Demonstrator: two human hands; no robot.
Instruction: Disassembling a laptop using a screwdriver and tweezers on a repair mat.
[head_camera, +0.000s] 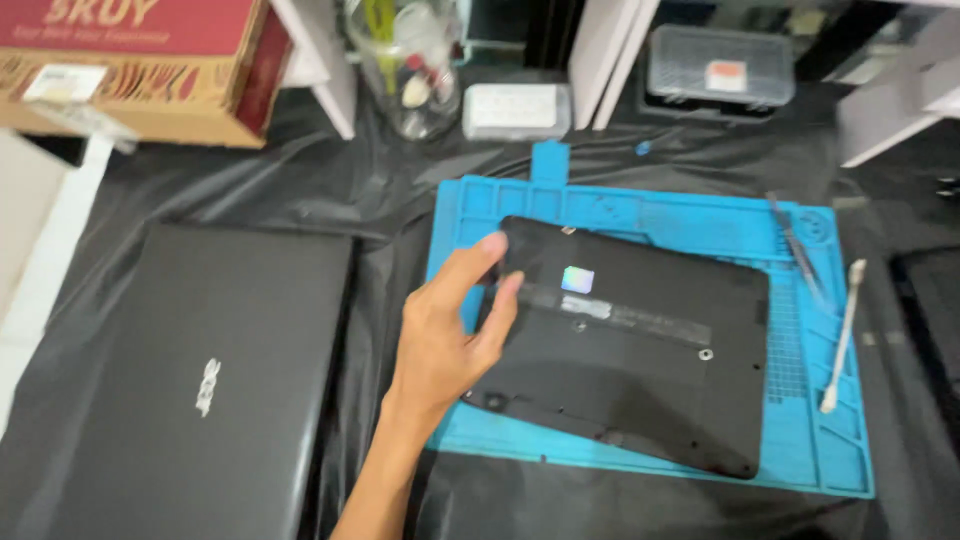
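Observation:
A small black laptop (640, 350) lies bottom-up and slightly skewed on a blue silicone work mat (820, 450). A shiny square sticker and a few screw holes show on its underside. My left hand (440, 340) reaches in from the bottom and grips the laptop's left edge, thumb on top and fingers along the side. My right hand is out of view.
A larger closed black laptop (200, 380) lies to the left on black plastic sheeting. Tweezers (795, 245) and a white pry stick (843, 335) rest on the mat's right side. At the back stand a cardboard box (140, 60), a glass jar (405, 60) and a clear plastic case (720, 60).

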